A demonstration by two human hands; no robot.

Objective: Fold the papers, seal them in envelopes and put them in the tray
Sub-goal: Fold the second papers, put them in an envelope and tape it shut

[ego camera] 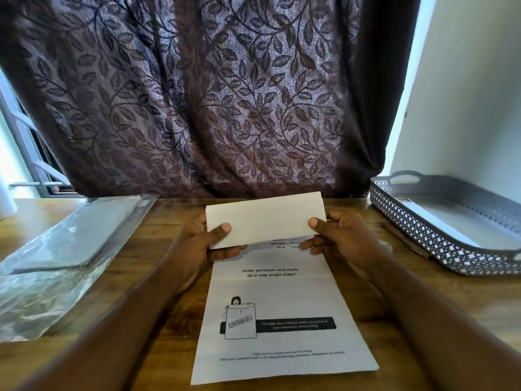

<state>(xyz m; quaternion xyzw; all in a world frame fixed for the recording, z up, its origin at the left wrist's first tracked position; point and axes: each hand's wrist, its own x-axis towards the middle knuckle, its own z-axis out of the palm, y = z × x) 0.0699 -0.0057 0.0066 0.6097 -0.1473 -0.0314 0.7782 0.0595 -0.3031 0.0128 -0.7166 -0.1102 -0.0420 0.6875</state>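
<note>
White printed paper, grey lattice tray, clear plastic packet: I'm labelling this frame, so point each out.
White printed paper (279,303): head view, printed middle panel.
Grey lattice tray (417,235): head view, near wall.
Clear plastic packet (70,235): head view, top face.

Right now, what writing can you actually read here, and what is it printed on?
"Order printouts and more, all in one single order!": middle of the printed paper.
"CONFIDENTIAL": stamp on its drawn envelope.
"UPC ID": by the folded-over top edge.
White text in the black bar, the bottom lines and the other rows by the fold: too blurred.
</note>
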